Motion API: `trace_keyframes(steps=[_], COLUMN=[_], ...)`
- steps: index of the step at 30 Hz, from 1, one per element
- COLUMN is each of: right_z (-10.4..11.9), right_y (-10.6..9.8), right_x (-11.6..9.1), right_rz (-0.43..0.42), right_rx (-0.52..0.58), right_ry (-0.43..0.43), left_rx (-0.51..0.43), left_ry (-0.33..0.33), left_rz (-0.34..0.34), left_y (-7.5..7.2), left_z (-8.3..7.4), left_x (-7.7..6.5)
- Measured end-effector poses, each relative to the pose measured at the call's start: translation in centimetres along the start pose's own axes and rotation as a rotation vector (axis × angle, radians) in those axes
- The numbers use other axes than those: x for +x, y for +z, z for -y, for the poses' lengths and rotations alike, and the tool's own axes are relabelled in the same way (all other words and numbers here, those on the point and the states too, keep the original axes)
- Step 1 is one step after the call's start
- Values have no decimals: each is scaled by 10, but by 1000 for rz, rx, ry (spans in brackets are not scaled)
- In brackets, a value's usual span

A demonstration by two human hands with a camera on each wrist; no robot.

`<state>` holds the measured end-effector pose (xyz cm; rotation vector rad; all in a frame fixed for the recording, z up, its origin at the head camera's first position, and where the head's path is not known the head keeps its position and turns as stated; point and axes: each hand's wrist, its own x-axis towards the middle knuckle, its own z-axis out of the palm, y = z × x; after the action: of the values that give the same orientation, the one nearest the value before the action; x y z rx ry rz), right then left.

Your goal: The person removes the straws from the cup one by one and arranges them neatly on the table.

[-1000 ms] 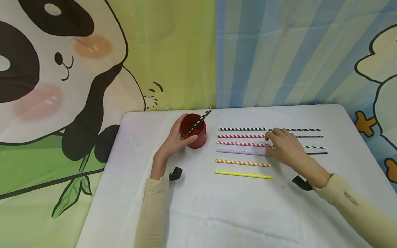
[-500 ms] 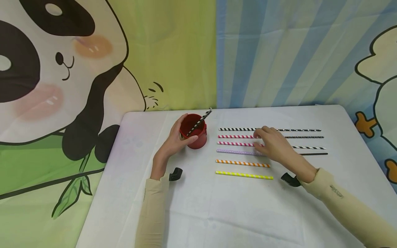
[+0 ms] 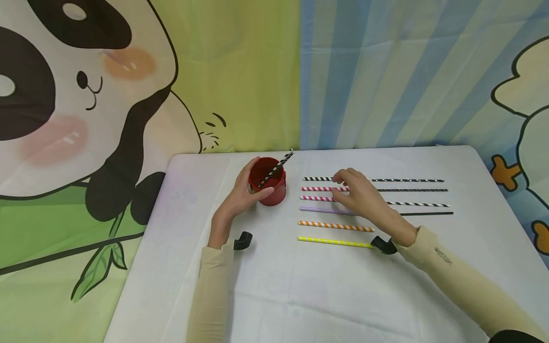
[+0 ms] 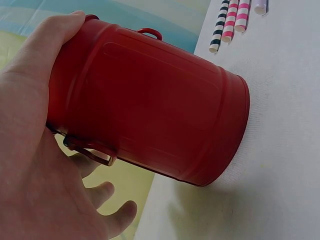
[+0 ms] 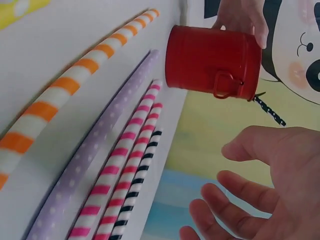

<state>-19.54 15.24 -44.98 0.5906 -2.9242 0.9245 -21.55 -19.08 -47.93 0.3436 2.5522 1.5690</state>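
Observation:
A small red metal bucket (image 3: 279,196) stands on the table, with black-and-white patterned paper straws (image 3: 274,171) leaning out of it. My left hand (image 3: 240,194) holds its rim, thumb on the near side and fingers round the left. Over the rows of straws is my right hand (image 3: 362,196), fingers loosely bent, nothing between them in the right wrist view. Beneath and beside it lie a black-striped straw (image 5: 137,185), a red-striped straw (image 5: 121,190), a pink-striped straw (image 5: 107,175) and a purple dotted straw (image 5: 95,140). The hand hides parts of these.
Nearer the front lie an orange-striped straw (image 3: 336,226) and a yellow straw (image 3: 332,241). To the right of the hand lie several dark or black-and-white straws (image 3: 409,190). Printed cloth (image 3: 244,71) hangs behind the white table (image 3: 300,295).
My right hand has moved left across the straws, closer to the bucket, uncovering more of the dark straws on the right. My left hand and the bucket have stayed in place.

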Motion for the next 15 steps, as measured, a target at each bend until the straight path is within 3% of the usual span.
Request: trace_keyframes(steps=[7, 15], right_z=[12, 27], right_y=[11, 24], right_x=[11, 19], right_rz=[-27, -16], right_rx=[185, 429], right_ry=[-34, 107], left_rx=[-7, -16], left_ry=[13, 18], left_rz=[2, 1], left_y=[0, 0], left_z=[0, 0], left_x=[0, 0])
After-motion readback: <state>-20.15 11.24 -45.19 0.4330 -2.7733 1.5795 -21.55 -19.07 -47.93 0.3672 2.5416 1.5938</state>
